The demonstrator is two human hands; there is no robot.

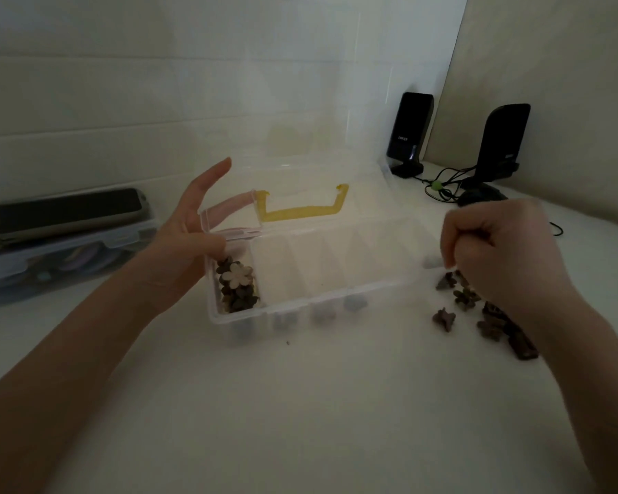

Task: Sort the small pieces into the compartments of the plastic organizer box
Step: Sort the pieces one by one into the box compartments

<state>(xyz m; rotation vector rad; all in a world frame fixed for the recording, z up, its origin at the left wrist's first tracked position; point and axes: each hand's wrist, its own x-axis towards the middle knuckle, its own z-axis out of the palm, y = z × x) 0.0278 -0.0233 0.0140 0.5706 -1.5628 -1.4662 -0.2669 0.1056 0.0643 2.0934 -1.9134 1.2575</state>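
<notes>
A clear plastic organizer box (311, 301) stands open mid-table, its lid raised and a yellow handle (302, 212) showing behind. Its leftmost compartment holds several brown and pale wooden flower pieces (237, 285); the compartments beside it look bare. My left hand (190, 240) rests against the box's left end, fingers straight and spread, thumb at the rim over the flowers. To the right of the box my right hand (493, 258) hovers with curled fingers over a loose pile of brown pieces (478, 315) on the table. What the curled fingers hold is hidden.
A second, shut clear box (61, 251) with a dark device on top lies at the far left. Two black speakers (411, 130) (503, 144) with tangled cables (443, 185) stand at the back right by the wall. The white table (300, 404) extends toward me.
</notes>
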